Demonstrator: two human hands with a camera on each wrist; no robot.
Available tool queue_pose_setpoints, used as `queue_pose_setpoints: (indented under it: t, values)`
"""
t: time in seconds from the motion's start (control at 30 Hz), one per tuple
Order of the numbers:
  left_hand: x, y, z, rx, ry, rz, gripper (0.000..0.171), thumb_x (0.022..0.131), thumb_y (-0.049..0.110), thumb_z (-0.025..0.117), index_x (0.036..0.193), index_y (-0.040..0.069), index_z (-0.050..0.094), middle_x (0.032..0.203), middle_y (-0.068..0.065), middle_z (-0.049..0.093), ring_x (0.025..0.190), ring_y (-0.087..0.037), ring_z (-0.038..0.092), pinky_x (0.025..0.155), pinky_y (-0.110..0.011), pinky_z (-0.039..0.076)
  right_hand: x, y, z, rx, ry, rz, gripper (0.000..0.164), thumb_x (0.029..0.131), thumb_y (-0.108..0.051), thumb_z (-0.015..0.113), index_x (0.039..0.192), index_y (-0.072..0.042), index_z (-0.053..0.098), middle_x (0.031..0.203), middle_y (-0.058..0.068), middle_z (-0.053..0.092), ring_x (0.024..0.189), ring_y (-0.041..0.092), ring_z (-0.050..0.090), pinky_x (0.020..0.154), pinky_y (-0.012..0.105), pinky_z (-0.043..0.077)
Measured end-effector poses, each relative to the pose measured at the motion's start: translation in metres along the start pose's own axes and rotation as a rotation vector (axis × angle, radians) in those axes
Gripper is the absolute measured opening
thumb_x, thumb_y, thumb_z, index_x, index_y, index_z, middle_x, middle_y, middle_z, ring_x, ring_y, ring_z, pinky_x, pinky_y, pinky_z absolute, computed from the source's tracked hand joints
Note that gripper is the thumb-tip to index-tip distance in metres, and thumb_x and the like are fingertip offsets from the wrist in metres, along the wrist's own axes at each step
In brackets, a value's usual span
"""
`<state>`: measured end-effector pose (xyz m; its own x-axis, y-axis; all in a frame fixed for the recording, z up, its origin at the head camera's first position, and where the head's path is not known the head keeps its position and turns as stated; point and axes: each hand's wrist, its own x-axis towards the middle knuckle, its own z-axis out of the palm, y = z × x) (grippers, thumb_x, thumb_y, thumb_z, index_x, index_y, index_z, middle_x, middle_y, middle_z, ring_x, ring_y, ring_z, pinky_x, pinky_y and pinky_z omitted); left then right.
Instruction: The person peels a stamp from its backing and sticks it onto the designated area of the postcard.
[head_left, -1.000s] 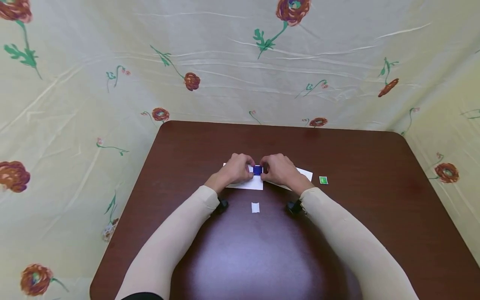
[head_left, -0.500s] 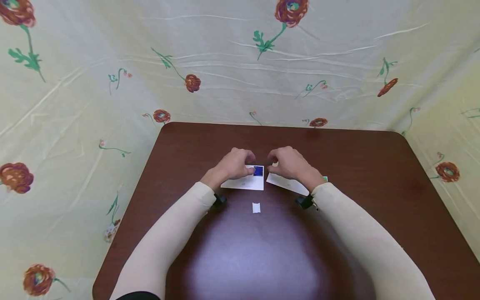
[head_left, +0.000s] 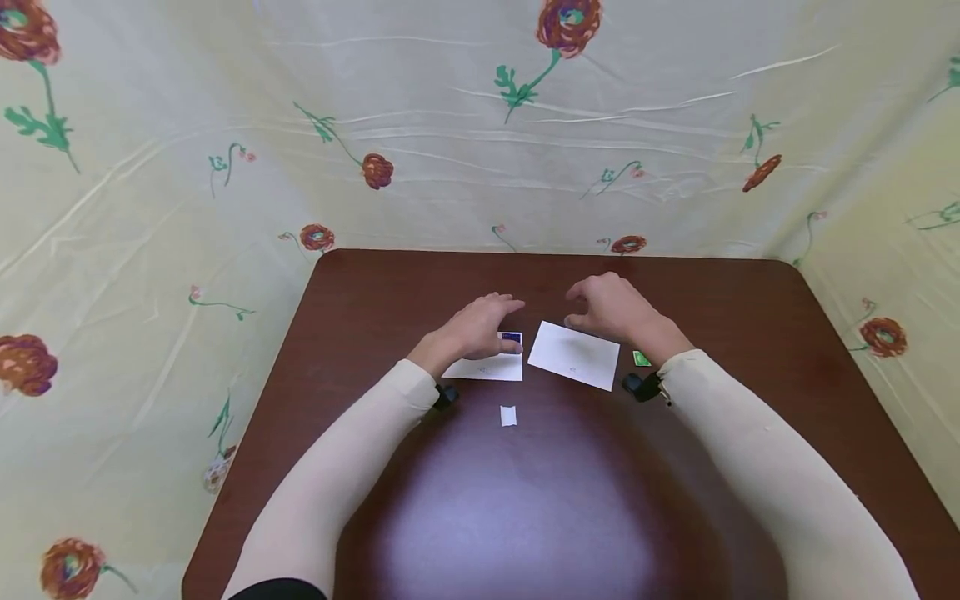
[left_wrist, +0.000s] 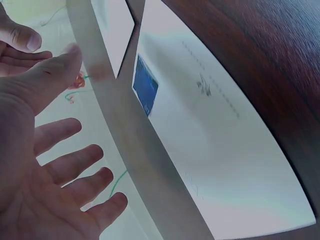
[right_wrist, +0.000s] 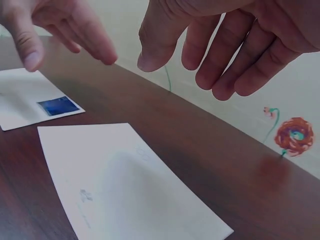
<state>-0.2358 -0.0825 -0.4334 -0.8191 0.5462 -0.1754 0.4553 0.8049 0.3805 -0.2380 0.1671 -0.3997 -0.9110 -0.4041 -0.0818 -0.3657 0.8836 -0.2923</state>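
A white card (head_left: pixel 483 369) with faint printing lies flat on the table, a blue stamp (left_wrist: pixel 145 86) at one corner. My left hand (head_left: pixel 480 327) hovers over this card with fingers spread and holds nothing; in the head view it covers part of the card and stamp. To the right lies a second white card (head_left: pixel 575 357), slightly turned, with faint marks and no stamp visible on it. Beyond and above it, my right hand (head_left: pixel 617 308) is raised with loosely bent fingers, nothing between them. A small green stamp (head_left: pixel 641 358) lies beside my right wrist.
A small white slip (head_left: pixel 508 416) lies on the brown table (head_left: pixel 480 500) nearer to me than the cards. Flowered cloth (head_left: pixel 450 200) hangs behind the table and at its sides. Dark wrist cameras (head_left: pixel 641 386) sit under both wrists.
Both hands have let go of the blue stamp on the left card and lifted apart. The right hand moved right and away, uncovering the second card. The left fingers have straightened.
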Motion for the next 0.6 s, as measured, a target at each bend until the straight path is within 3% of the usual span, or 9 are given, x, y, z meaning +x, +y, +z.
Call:
queue_pose_setpoints:
  t: [0.27, 0.6]
  values:
    - [0.008, 0.01, 0.01, 0.056, -0.026, 0.058, 0.081, 0.088, 0.042, 0.076, 0.155, 0.015, 0.039, 0.161, -0.015, 0.034, 0.152, -0.037, 0.023, 0.121, -0.055, 0.022, -0.009, 0.013, -0.005, -0.018, -0.026, 0.036, 0.045, 0.086, -0.029, 0.077, 0.124, -0.006, 0.07, 0.119, 0.011, 0.072, 0.108, 0.03, 0.068, 0.093, 0.047, 0.053]
    - [0.017, 0.012, 0.024, 0.043, -0.057, 0.031, 0.078, 0.089, 0.044, 0.074, 0.156, 0.022, 0.038, 0.163, -0.013, 0.03, 0.153, -0.039, 0.018, 0.121, -0.059, 0.019, -0.026, 0.036, -0.003, -0.045, -0.071, 0.066, 0.047, 0.088, -0.025, 0.075, 0.128, -0.002, 0.067, 0.124, 0.016, 0.069, 0.111, 0.034, 0.066, 0.094, 0.05, 0.052]
